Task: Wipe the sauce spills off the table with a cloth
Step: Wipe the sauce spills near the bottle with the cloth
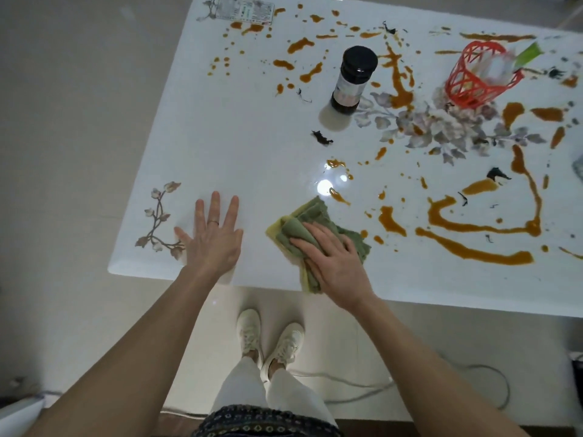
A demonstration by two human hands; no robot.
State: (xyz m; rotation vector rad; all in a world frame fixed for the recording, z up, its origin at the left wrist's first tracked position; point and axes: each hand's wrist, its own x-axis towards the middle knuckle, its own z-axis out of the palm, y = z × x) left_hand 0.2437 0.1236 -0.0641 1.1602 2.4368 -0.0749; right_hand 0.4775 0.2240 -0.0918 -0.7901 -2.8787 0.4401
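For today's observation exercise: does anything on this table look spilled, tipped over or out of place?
Yes. Brown sauce is spilled in streaks and drops across much of the white table, heaviest on the right. Dark scraps lie among it. The bottle stands upright.

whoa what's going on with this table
A person is cleaning sauce off a white table. Their right hand presses flat on a green and yellow cloth near the front edge, while the left hand rests open on the tabletop beside it. Orange-brown sauce spills cover much of the surface to the right and farther back, around an upright dark bottle and a red basket.
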